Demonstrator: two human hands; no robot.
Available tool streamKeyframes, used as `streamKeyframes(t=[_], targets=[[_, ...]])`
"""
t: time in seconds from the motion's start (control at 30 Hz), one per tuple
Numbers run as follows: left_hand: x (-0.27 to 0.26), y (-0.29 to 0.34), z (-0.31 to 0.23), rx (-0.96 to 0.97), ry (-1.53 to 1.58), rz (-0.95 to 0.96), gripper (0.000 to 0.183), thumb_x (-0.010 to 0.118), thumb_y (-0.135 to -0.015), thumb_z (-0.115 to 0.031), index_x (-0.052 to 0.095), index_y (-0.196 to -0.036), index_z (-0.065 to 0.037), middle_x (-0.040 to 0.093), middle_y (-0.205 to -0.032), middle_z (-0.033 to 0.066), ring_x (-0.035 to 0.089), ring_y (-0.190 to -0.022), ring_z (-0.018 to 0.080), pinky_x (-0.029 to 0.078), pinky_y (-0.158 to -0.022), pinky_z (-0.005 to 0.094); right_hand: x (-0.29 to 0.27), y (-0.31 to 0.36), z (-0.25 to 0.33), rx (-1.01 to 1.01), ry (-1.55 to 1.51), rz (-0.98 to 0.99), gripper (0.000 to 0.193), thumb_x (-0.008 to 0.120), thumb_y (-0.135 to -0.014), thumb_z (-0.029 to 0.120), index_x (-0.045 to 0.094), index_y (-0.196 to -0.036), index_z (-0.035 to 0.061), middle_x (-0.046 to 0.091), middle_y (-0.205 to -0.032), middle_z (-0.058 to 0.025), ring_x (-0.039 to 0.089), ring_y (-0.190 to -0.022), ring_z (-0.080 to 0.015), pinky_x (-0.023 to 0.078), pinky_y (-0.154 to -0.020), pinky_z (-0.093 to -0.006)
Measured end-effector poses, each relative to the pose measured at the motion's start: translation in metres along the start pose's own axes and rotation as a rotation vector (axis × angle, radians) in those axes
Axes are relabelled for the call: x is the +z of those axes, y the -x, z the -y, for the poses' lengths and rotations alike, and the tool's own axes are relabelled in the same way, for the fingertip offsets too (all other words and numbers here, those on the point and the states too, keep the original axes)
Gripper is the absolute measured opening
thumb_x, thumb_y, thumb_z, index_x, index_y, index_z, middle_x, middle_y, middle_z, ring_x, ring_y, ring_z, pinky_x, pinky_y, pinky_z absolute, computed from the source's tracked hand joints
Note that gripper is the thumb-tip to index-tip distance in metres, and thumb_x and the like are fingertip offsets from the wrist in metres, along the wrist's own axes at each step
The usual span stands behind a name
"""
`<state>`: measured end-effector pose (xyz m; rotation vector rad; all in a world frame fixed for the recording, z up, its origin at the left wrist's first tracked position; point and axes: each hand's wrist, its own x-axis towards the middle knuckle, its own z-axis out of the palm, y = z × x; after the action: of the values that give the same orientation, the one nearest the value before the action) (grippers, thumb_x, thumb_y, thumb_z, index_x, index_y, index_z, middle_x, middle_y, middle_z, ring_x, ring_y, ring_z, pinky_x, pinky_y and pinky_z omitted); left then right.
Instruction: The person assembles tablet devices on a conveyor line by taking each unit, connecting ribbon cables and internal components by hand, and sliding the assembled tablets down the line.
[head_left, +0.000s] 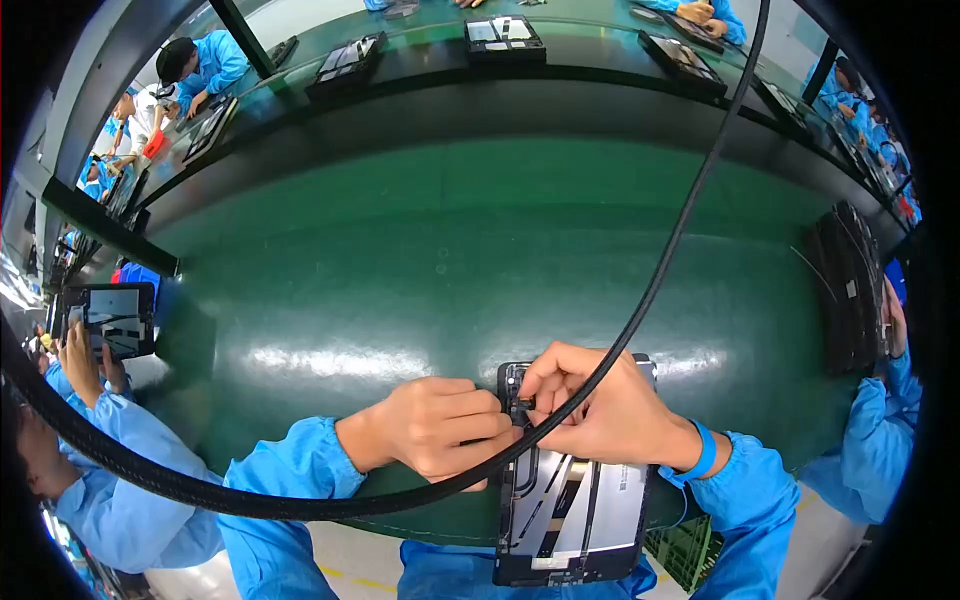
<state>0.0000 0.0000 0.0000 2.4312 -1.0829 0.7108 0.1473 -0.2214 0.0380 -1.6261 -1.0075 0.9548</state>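
Green table (420,220): wide and shiny in front of me; the work sits at its near edge.
Black cable (690,200): loops across my view, crossing in front of my right hand.
Tablet-like device (570,578): uncovered before me, reaching past the table edge over my lap. Its shallow casing contains pale panels (622,500) and dark strips (591,500). I judge the step to be fine fingertip work at its upper left corner; the next move seems to call for a steady casing and light pressure.
Right hand (612,405): thumb and forefinger bent together at that corner; gripping or only pressing, I cannot tell.
Left hand (440,425): fingers curled at the device's left edge, tips hidden; cannot tell whether they pinch anything.
Green crate (685,555): partly visible below the table; contents unclear.
Small dark part (525,403): at my right fingertips.
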Motion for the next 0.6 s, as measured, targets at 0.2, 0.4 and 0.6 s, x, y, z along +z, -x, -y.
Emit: streamKeyframes(t=[0.2,0.4,0.6], targets=[[0.0060,-0.0062,-0.0047,-0.079,0.022,-0.080,0.039,0.081,-0.077,-0.028,0.079,-0.102,0.001,0.072,-0.095,0.0099,0.072,-0.083,0.0241,0.051,-0.059,0.0321,0.0005,-0.0011,-0.0040,-0.067,-0.018,-0.004,0.030,0.079,-0.082,-0.003,0.071,-0.110,0.0012,0.071,-0.077,-0.0031,0.061,-0.064,-0.0066,0.050,-0.057,-0.0258],[0.0047,-0.0040,-0.0037,-0.060,-0.011,-0.097,0.033,0.080,-0.078,-0.024,0.079,-0.102,0.000,0.074,-0.096,0.0094,0.072,-0.083,0.0230,0.050,-0.059,0.0314,-0.0034,-0.0020,0.0001,-0.019,0.015,0.043,0.034,0.091,-0.082,0.004,0.071,-0.110,0.0020,0.073,-0.083,-0.0008,0.069,-0.074,-0.0053,0.053,-0.064,-0.0234],[0.0027,-0.0034,-0.0018,-0.031,-0.013,-0.077,0.032,0.077,-0.078,-0.021,0.079,-0.102,-0.001,0.074,-0.095,0.0088,0.071,-0.082,0.0216,0.049,-0.059,0.0312,-0.0052,-0.0027,-0.0004,0.031,-0.041,0.070,0.037,0.091,-0.082,0.002,0.069,-0.112,0.0022,0.073,-0.084,-0.0007,0.069,-0.078,-0.0046,0.053,-0.066,-0.0235]])
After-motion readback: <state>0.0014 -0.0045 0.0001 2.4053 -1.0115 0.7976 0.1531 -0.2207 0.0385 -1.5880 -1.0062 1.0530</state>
